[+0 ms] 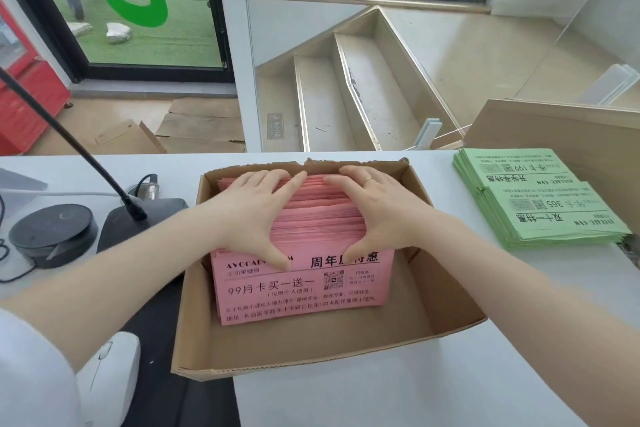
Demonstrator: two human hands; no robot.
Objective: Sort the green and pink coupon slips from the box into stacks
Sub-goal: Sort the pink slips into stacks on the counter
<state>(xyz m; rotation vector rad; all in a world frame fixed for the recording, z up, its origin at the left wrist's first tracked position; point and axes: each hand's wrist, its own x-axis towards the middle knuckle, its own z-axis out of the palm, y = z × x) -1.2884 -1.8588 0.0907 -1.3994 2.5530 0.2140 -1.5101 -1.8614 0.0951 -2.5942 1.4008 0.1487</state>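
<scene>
Head view: the white surface (346, 402) is being shown with a cardboard box (311, 354) at its middle and the green slips (550, 215) already lying in two overlapping stacks to the right, well apart from the box. Inside the box, a thick block of pink slips (304, 288) is being held on edge, leaning toward the far wall, its printed face turned to the camera. The left hand (249, 215) and the right hand (377, 211) are being pressed over the top edges of the block, thumbs hooked down onto the front sheet, fingers (287, 180) curled over the back.

The block is judged to be fairly heavy as a whole, yet made of thin, limp, smooth sheets that are likely to fan out or slide apart. It is best being gripped at both ends, squeezed front to back, and lifted level.
</scene>
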